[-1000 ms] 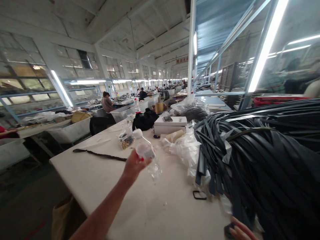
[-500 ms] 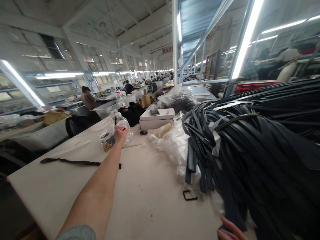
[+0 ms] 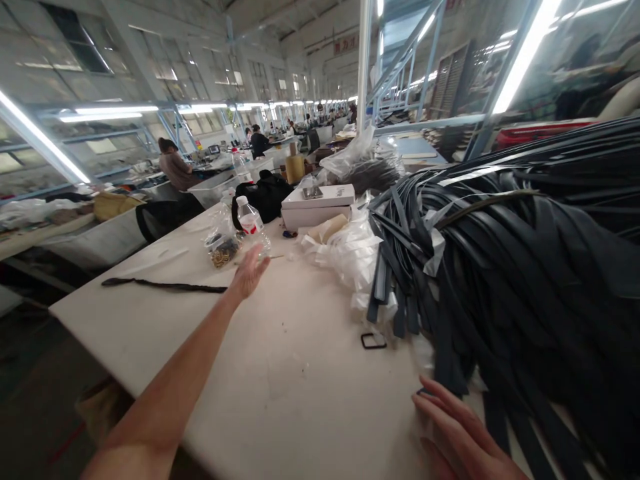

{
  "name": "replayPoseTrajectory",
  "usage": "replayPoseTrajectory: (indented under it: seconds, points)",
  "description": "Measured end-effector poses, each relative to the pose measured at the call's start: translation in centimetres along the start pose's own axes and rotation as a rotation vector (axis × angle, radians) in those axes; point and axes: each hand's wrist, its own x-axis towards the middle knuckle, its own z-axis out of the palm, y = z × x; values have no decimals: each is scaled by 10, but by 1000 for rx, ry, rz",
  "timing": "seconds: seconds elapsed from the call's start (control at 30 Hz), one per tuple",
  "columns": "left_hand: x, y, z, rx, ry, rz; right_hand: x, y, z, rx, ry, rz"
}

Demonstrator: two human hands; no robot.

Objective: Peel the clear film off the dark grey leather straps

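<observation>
My left hand [image 3: 249,273] reaches over the table with its fingers stretched out and nothing in them. Just beyond its fingertips stands an upright clear plastic bottle [image 3: 251,223] with a white cap and a red-and-white label. A clear bag of small brass-coloured metal pieces [image 3: 224,252] lies beside the bottle. At the lower right, my right hand [image 3: 463,433] rests low by the table, fingers extended and holding nothing I can see. It is beside a large heap of dark flat strips [image 3: 505,280]. A black rectangular buckle [image 3: 374,341] lies above this hand.
On the table [image 3: 280,400] lies a thin black strap [image 3: 160,285] at left. A white box [image 3: 317,208] with a phone [image 3: 312,193] on top stands behind, near a black bag [image 3: 267,195]. Crumpled white plastic [image 3: 347,260] borders the strips. People sit at distant benches.
My left hand has let go of the bottle and drawn back towards me, leaving it standing. My right hand has come further into view. The view has tilted down.
</observation>
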Motion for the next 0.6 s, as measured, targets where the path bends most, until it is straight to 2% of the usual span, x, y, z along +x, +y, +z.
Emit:
replayPoseTrajectory:
  seconds: [0.13, 0.23, 0.33, 0.47, 0.53, 0.6]
  points:
    - [-136, 11, -10, 61, -390, 261, 4, -14, -6, -62, -58, -11]
    - [-203, 10, -13, 196, -509, 349, 4, -20, -3, -93, -73, -46]
    - [-226, 7, -10, 264, -547, 353, 3, -20, -1, -89, -52, -39]
    - [-224, 9, -3, 311, -598, 351, 5, -20, -3, -75, -17, -1]
    - [-221, 11, -4, 283, -555, 363, 6, -21, -6, -71, 8, 15]
    - [-219, 14, -10, 210, -410, 369, 6, -21, -8, -74, 27, 27]
